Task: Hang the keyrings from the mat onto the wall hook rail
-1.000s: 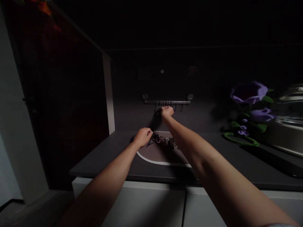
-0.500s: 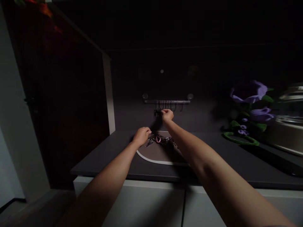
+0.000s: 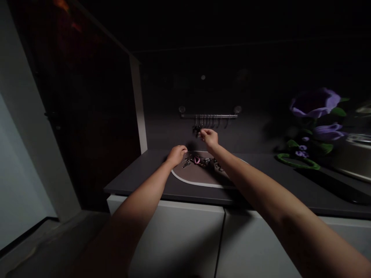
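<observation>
A dark bunch of what look like keys (image 3: 197, 129) hangs at the left part of a clear hook rail (image 3: 209, 116) on the back wall. My right hand (image 3: 210, 138) is just below and right of the bunch, thumb and fingers pinched together; whatever is between them is too dark to make out. Low over the left edge of a brown mat (image 3: 194, 178) with a white rim is my left hand (image 3: 175, 156), loosely curved, fingers a little apart and holding nothing visible. Beside its fingertips lie silvery keys (image 3: 186, 163) and a pink loop (image 3: 197, 160).
Purple knitted-looking flowers (image 3: 315, 103) and a green ring (image 3: 298, 162) stand at the right of the dark counter (image 3: 127, 179). A pale round container (image 3: 355, 158) is at the far right edge. White cabinet doors (image 3: 176, 235) are below, a dark door (image 3: 95, 135) left.
The view has tilted down and shifted slightly. Against the rail, my right hand has dropped a little, while the dark bunch keeps its place. My left hand stays by the mat's edge.
</observation>
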The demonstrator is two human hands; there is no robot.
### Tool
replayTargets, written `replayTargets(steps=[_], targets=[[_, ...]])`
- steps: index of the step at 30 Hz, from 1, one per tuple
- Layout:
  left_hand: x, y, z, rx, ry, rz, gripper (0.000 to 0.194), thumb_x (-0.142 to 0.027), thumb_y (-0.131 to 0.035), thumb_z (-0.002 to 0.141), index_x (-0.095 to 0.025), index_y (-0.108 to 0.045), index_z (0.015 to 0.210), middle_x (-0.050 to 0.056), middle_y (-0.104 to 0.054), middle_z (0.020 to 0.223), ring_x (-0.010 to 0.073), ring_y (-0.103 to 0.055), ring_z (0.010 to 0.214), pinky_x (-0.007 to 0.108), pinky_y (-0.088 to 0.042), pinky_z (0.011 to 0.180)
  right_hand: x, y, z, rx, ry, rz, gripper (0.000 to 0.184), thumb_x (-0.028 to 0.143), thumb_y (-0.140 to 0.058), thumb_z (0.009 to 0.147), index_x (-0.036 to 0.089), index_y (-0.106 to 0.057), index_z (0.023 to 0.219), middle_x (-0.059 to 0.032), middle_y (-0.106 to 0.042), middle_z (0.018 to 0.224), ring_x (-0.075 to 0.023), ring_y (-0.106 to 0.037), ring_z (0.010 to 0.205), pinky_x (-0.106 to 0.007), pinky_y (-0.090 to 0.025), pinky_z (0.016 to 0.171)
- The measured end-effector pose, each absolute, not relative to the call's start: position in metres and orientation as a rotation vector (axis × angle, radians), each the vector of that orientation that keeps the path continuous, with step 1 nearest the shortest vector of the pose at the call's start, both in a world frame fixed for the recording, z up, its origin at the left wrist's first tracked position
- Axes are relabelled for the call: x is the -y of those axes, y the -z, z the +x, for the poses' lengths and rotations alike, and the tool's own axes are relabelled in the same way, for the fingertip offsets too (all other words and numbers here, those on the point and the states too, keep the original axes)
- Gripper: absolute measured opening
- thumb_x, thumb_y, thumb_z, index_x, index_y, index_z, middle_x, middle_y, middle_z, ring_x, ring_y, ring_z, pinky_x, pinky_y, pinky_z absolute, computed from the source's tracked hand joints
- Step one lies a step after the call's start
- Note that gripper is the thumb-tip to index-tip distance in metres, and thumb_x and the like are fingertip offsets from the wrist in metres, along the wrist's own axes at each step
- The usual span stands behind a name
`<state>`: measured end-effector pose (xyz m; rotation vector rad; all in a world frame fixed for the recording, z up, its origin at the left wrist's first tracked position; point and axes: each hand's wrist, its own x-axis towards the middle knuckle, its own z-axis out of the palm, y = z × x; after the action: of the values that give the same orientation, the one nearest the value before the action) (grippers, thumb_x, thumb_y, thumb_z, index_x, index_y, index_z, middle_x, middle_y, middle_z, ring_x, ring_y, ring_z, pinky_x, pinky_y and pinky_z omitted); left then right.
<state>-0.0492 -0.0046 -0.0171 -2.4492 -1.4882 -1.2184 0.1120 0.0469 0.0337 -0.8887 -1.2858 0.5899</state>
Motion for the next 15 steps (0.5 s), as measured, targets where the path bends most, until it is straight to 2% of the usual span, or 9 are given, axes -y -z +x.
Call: replayTargets(steps=[2, 5, 11, 15], targets=[[0.005, 0.017, -0.049, 1.484, 1.208, -2.464, 0.019, -0.018, -0.045, 0.077, -0.016, -0.064, 0.080, 0.005, -0.064, 0.081, 0.0149, -0.055, 0.076, 0.023, -0.038, 0.070, -0.032, -0.029, 0.112, 1.296, -0.730, -0.848, 0.021, 0.029, -0.053, 0.070, 0.013, -0.058, 0.082, -0.0054, -0.064, 0.073, -0.0083, -0.054, 0.054, -0.020, -0.042, 0.052], [0.008, 0.017, -0.049, 1.459, 1.173, -2.514, 0.019, -0.020, -0.046, 0.077, -0.016, -0.064, 0.083, 0.005, -0.064, 0.084, 0.0149, -0.055, 0.078, 0.023, -0.038, 0.071, -0.015, -0.017, 0.116, 1.417, -0.746, -0.883, 0.019, 0.028, -0.053, 0.071, 0.012, -0.059, 0.080, -0.0043, -0.064, 0.071, -0.0082, -0.054, 0.056, -0.020, -0.041, 0.055], [0.012, 0.017, -0.050, 1.404, 1.040, -2.635, 0.021, -0.029, -0.050, 0.075, -0.014, -0.065, 0.079, 0.004, -0.064, 0.080, 0.0137, -0.054, 0.075, 0.023, -0.038, 0.069, 0.007, 0.009, 0.131, 1.861, -0.345, -1.059, 0.018, 0.027, -0.054, 0.074, 0.014, -0.063, 0.082, -0.0050, -0.065, 0.081, -0.0124, -0.057, 0.073, -0.024, -0.041, 0.071], [0.014, 0.017, -0.052, 1.484, 0.996, -2.691, 0.028, -0.036, -0.049, 0.074, -0.013, -0.065, 0.076, 0.003, -0.063, 0.071, 0.0118, -0.052, 0.065, 0.022, -0.036, 0.060, 0.015, 0.014, 0.136, 2.180, -0.113, -1.089, 0.019, 0.025, -0.050, 0.079, 0.016, -0.065, 0.083, -0.0058, -0.066, 0.084, -0.0139, -0.057, 0.078, -0.023, -0.039, 0.072]])
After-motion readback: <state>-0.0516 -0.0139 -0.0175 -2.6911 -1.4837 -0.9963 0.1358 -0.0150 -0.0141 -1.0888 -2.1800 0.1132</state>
